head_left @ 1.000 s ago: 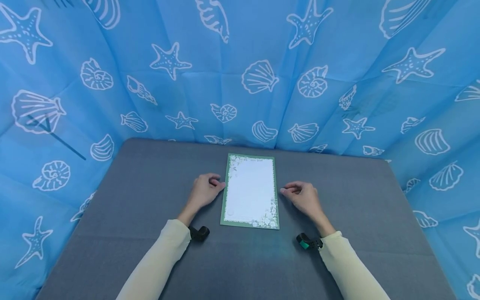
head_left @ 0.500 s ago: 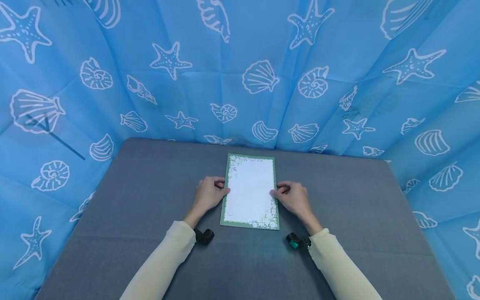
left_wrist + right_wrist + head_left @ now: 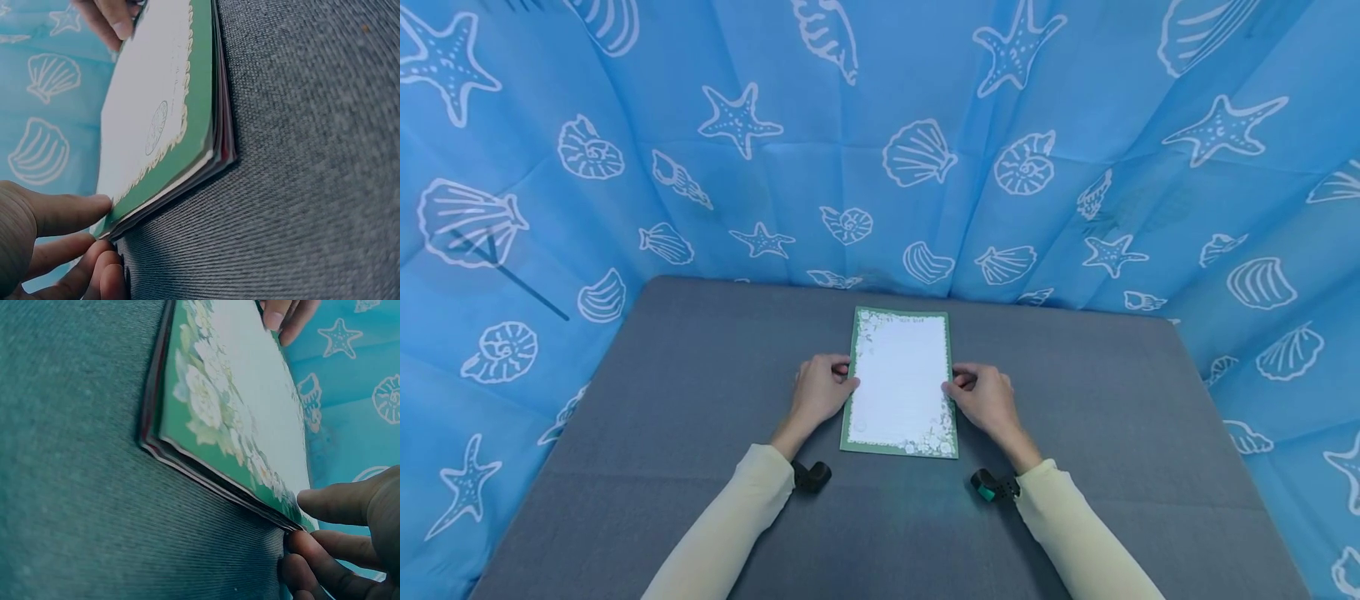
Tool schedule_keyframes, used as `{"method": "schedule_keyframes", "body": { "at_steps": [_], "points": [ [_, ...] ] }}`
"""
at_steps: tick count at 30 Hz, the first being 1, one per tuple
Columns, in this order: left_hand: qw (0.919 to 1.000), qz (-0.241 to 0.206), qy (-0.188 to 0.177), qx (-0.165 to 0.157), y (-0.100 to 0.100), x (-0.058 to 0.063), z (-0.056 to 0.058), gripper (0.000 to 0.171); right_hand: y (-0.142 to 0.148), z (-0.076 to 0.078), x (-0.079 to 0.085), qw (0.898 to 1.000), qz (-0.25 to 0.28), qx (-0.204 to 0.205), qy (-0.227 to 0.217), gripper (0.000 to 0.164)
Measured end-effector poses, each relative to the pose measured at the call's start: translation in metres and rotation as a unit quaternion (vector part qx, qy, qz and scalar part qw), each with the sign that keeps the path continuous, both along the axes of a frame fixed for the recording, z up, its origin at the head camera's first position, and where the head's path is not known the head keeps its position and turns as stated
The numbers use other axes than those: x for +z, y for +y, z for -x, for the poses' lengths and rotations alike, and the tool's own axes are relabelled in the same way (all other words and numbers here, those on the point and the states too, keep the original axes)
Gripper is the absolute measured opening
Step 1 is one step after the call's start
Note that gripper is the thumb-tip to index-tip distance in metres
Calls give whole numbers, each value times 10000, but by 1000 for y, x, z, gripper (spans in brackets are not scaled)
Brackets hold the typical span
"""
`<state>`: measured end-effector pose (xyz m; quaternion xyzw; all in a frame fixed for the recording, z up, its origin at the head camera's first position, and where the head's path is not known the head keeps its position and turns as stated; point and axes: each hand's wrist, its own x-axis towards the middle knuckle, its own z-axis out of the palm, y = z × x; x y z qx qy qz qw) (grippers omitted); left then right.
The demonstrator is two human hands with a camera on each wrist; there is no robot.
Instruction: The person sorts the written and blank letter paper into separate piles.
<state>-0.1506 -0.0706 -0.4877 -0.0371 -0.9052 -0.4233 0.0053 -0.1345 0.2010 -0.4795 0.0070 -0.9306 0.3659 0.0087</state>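
A thin rectangular stack of sheets (image 3: 901,383) lies on the grey table, longer side pointing away from me. Its top sheet is white with a green border and pale printed flowers. Several layers show along its edges in both wrist views. My left hand (image 3: 820,387) pinches the left edge, thumb (image 3: 75,212) on the top sheet and the other fingers along the side. On the opposite edge, my right hand (image 3: 988,395) pinches in the same way, its thumb (image 3: 334,503) over the border. The fingertips under the edge are partly hidden.
The table (image 3: 715,358) is covered in grey cloth. A blue curtain (image 3: 842,167) with white shells and starfish hangs behind it and at both sides. Dark wrist straps (image 3: 811,477) sit at the cuffs of the pale yellow sleeves (image 3: 730,517).
Both hands have come inward from beside the stack of sheets and pinched its left and right edges. Over the last half second they have barely moved; the stack stays in place.
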Motion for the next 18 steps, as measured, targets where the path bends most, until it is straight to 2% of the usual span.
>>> {"method": "schedule_keyframes", "body": {
  "at_steps": [7, 18],
  "points": [
    [9999, -20, 32, 94, 1, -1, 0, 35, -1, -1, -2, 9996, -44, -35, 293, 33],
    [9992, -285, 16, 287, 3, -3, 2, 29, 2, 0, -4, 9977, 643, -110, 170, 29]
  ]
}}
